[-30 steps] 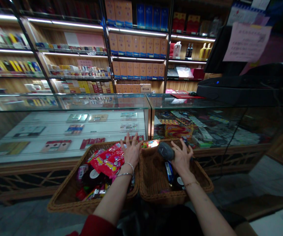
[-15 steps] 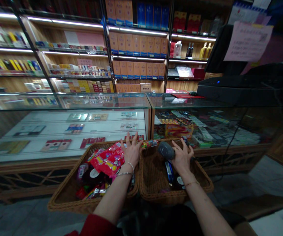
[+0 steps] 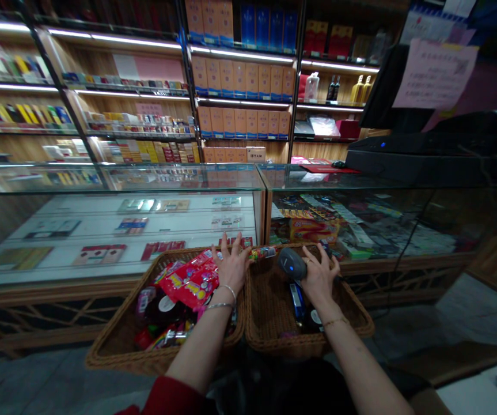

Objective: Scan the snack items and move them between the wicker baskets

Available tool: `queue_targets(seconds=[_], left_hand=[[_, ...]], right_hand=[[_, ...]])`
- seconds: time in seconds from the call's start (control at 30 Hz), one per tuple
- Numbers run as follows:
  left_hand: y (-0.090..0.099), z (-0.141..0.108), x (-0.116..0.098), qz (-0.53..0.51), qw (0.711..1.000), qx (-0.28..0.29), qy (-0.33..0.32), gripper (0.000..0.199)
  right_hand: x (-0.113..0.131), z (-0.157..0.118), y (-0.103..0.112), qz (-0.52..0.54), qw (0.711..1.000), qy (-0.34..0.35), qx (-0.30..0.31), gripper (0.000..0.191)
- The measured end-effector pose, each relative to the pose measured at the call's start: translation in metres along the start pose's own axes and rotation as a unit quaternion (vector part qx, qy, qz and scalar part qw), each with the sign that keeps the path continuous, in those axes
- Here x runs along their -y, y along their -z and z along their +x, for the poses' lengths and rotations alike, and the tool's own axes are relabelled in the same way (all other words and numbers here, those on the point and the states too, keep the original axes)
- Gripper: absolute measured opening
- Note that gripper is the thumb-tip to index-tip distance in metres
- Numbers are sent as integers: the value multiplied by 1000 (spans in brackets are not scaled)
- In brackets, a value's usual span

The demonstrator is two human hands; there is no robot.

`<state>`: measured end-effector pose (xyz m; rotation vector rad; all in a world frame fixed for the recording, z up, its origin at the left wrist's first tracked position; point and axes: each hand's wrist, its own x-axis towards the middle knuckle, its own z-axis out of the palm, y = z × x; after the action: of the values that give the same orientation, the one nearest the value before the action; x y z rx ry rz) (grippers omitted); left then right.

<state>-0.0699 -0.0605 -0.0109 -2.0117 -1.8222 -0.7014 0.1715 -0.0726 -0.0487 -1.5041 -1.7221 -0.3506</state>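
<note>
My left hand, its fingers spread, lies over the right side of the left wicker basket. Beside it in that basket are red candy packets and a dark round container. A colourful tube reaches from my left fingertips across the right basket's back rim; whether they touch it is unclear. My right hand is over the right wicker basket, around a dark grey scanner whose head points left. Below the scanner is a blue packet; my wrist partly hides a dark round item.
Glass display counters stand just beyond the baskets. At the back right are a monitor with a pink paper and a black machine. Shelves of orange boxes and bottles line the wall. A cable hangs before the right counter.
A small blue light now shows on the scanner head. Both hands stay nearly where they were, and the baskets have barely shifted.
</note>
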Motion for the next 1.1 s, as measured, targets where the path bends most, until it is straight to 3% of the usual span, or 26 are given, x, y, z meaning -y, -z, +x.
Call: queue_targets(seconds=[0.53,1.1], left_hand=[[8,-1,-1,5,1000,-27,-9,32],[34,4,-1,-1,999,-37,-7,30]], right_hand=[[6,6,2,-6,1000,0,-17,30],[25,15,19,-13,999,4,-30,31]])
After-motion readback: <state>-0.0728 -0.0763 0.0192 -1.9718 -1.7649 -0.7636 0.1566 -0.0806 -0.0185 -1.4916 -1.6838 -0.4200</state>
